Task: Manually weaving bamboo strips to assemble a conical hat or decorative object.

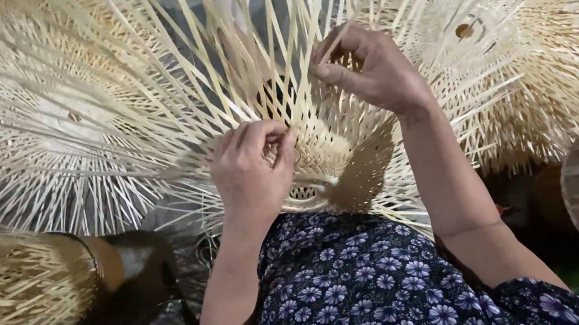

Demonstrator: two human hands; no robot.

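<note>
Pale half-woven bamboo-strip basket [317, 142]: left hand [251, 169] and right hand [368, 71] fingers pinch thin strips. Bent too sharply, I judge one may snap, or the weave may loosen

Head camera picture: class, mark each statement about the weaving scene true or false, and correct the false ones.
1. Both hands touch the half-woven bamboo piece on the lap. True.
2. The right hand holds scissors. False: it pinches bamboo strips.
3. The left hand rests on the floor. False: it grips the weave.
4. Two spiky woven bamboo pieces lie behind. True.
5. The lap cloth is plain red. False: dark with flowers.
</note>
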